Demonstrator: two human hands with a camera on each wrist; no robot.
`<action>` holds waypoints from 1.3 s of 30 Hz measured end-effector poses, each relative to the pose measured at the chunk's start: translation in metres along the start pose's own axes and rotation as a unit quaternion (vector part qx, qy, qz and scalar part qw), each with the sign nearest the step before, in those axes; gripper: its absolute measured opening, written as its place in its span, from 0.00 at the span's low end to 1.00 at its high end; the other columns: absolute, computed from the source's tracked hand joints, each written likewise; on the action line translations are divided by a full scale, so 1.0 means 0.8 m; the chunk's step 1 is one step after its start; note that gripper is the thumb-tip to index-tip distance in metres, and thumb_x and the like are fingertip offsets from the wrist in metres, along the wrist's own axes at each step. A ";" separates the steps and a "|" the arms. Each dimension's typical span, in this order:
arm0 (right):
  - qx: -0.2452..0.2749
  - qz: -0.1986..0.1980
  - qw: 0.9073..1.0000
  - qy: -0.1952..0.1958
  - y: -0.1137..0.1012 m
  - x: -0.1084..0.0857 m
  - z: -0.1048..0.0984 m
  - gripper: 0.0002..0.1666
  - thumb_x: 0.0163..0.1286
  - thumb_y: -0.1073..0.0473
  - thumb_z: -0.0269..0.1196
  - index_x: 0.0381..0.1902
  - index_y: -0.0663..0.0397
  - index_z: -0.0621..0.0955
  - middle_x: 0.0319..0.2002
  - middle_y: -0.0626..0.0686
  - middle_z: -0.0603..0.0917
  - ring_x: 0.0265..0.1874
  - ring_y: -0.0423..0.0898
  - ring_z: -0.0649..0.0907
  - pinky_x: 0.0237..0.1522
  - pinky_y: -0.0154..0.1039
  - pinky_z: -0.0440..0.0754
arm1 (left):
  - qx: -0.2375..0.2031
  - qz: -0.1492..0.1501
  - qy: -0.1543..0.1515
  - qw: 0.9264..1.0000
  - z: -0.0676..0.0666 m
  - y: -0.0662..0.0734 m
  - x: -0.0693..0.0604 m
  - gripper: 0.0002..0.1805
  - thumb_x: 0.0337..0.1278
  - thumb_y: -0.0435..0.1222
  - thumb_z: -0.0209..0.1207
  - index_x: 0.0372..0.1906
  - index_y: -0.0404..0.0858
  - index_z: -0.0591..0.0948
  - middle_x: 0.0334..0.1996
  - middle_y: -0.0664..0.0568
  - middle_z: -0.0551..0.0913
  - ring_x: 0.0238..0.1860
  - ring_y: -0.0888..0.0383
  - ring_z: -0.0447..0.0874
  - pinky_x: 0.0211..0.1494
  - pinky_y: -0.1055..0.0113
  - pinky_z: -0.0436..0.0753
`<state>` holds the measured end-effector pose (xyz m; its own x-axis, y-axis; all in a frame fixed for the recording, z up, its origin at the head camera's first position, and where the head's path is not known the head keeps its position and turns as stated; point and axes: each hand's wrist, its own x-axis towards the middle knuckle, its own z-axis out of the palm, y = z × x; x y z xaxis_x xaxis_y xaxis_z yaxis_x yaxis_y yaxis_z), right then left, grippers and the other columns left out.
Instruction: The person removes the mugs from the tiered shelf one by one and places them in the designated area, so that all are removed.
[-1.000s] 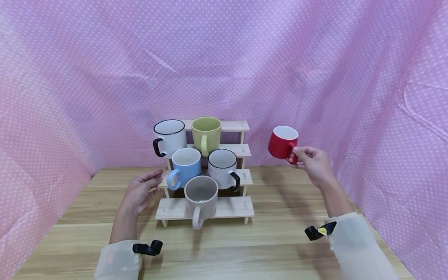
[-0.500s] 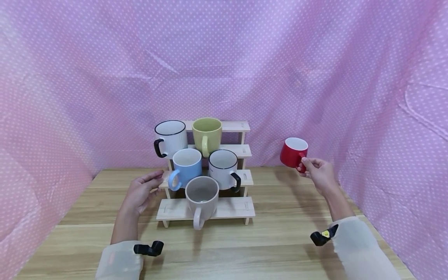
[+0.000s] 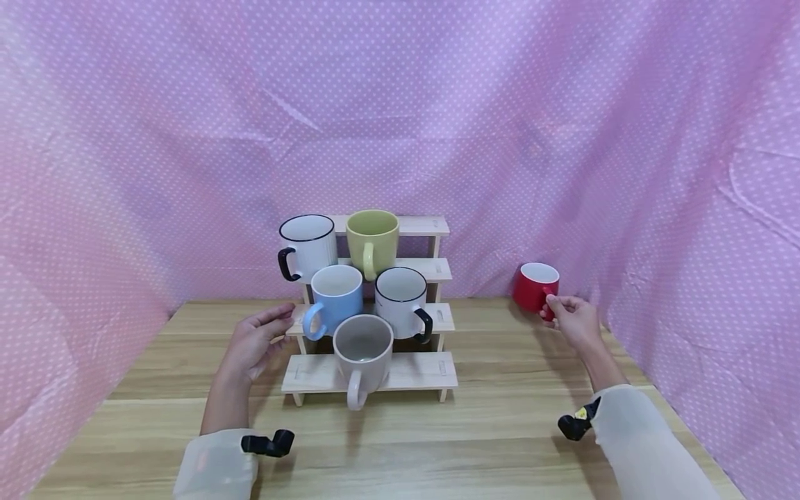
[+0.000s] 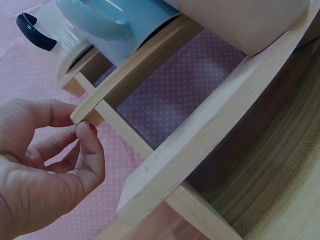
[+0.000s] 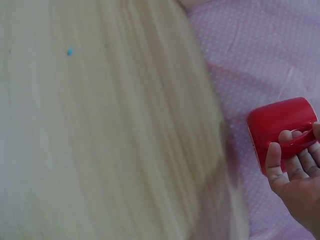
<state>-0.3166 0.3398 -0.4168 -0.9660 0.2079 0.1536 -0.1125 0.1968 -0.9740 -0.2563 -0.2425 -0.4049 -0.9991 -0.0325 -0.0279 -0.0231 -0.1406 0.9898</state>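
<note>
My right hand (image 3: 576, 321) grips the red mug (image 3: 531, 290) by its handle, at the back right of the table. The mug is upright in the head view; whether its base touches the tabletop I cannot tell. With thumb and finger, my left hand (image 4: 55, 155) pinches the left end of a board of the wooden tiered shelf (image 3: 415, 371). Nearest that hand is a light blue mug (image 3: 340, 304). A grey mug (image 3: 369, 361) stands on the lowest step. Also on the shelf are two white mugs with black handles, one left (image 3: 315, 251) and one right (image 3: 396, 312), and a yellow-green mug (image 3: 381, 243).
The wood-grain table (image 3: 475, 437) extends around the shelf. A pink polka-dot cloth (image 3: 400, 104) hangs behind and along both sides. Black camera mounts are on the left cuff (image 3: 267, 443) and the right cuff (image 3: 578, 420).
My right hand has carried the red mug down and to the right, toward the table's back right. The left hand keeps its hold on the shelf.
</note>
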 end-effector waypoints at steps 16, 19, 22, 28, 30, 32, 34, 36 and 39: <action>0.045 0.065 0.996 0.034 0.041 0.007 -0.013 0.24 0.78 0.56 0.61 0.56 0.75 0.77 0.30 0.45 0.85 0.30 0.37 0.86 0.40 0.39 0.89 | -0.005 0.001 -0.002 1.000 0.003 -0.001 -0.001 0.24 0.73 0.29 0.58 0.69 0.29 0.74 0.49 0.61 0.81 0.45 0.61 0.80 0.42 0.74 0.82; 0.063 0.067 0.995 0.039 0.042 0.007 -0.013 0.20 0.77 0.57 0.62 0.52 0.72 0.79 0.30 0.46 0.85 0.30 0.37 0.87 0.39 0.38 0.89 | -0.007 0.000 -0.003 1.000 0.004 -0.001 -0.001 0.26 0.72 0.28 0.58 0.71 0.26 0.70 0.49 0.62 0.81 0.45 0.61 0.80 0.42 0.74 0.82; 0.079 0.065 0.994 0.033 0.043 0.006 -0.015 0.16 0.78 0.59 0.61 0.49 0.70 0.79 0.30 0.47 0.85 0.30 0.37 0.87 0.39 0.37 0.89 | -0.009 -0.002 0.000 1.000 0.005 0.000 -0.001 0.25 0.72 0.28 0.58 0.71 0.27 0.72 0.50 0.61 0.81 0.45 0.60 0.79 0.43 0.74 0.83; 0.090 0.057 0.994 0.021 0.042 0.005 -0.020 0.16 0.79 0.62 0.59 0.53 0.75 0.76 0.30 0.46 0.85 0.31 0.38 0.87 0.39 0.35 0.89 | -0.001 -0.006 0.002 1.000 0.003 0.002 -0.001 0.27 0.73 0.29 0.58 0.72 0.27 0.70 0.49 0.61 0.81 0.45 0.62 0.79 0.43 0.74 0.82; 0.093 0.056 0.994 0.021 0.041 0.005 -0.021 0.17 0.78 0.64 0.59 0.54 0.75 0.75 0.30 0.45 0.86 0.31 0.38 0.87 0.40 0.35 0.89 | -0.002 -0.007 0.003 1.000 0.002 0.003 0.000 0.28 0.73 0.29 0.57 0.73 0.25 0.67 0.49 0.63 0.81 0.45 0.63 0.79 0.43 0.74 0.82; 0.104 0.059 0.993 0.020 0.042 0.005 -0.022 0.16 0.78 0.65 0.59 0.54 0.75 0.74 0.30 0.45 0.86 0.31 0.38 0.87 0.40 0.34 0.88 | -0.003 -0.007 0.002 1.000 0.002 0.003 0.000 0.29 0.73 0.29 0.57 0.73 0.24 0.66 0.49 0.63 0.81 0.44 0.63 0.79 0.43 0.73 0.82; 0.117 0.067 0.991 0.021 0.043 0.005 -0.023 0.16 0.78 0.65 0.59 0.55 0.74 0.73 0.30 0.44 0.87 0.31 0.37 0.87 0.40 0.34 0.88 | -0.003 -0.008 0.003 1.000 0.002 0.003 0.000 0.29 0.73 0.29 0.57 0.73 0.24 0.66 0.48 0.63 0.81 0.44 0.64 0.79 0.43 0.73 0.82; 0.124 0.073 0.989 0.020 0.044 0.005 -0.024 0.17 0.77 0.65 0.59 0.56 0.73 0.73 0.30 0.44 0.87 0.31 0.37 0.87 0.40 0.34 0.88 | -0.001 -0.009 0.002 1.000 0.002 0.002 0.000 0.29 0.73 0.29 0.57 0.73 0.25 0.66 0.48 0.63 0.82 0.43 0.64 0.79 0.43 0.73 0.82; 0.126 0.073 0.989 0.016 0.047 0.006 -0.025 0.18 0.78 0.65 0.59 0.58 0.74 0.71 0.31 0.44 0.87 0.32 0.37 0.87 0.41 0.34 0.88 | 0.001 -0.009 0.006 1.000 0.001 0.001 0.000 0.28 0.73 0.29 0.57 0.73 0.25 0.66 0.48 0.63 0.82 0.44 0.64 0.79 0.43 0.73 0.82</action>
<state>-0.3208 0.3677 -0.4489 -0.9690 0.2468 0.0089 -0.0299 -0.0817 -0.9962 -0.2562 -0.2414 -0.4038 -0.9980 -0.0416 -0.0481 -0.0419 -0.1390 0.9894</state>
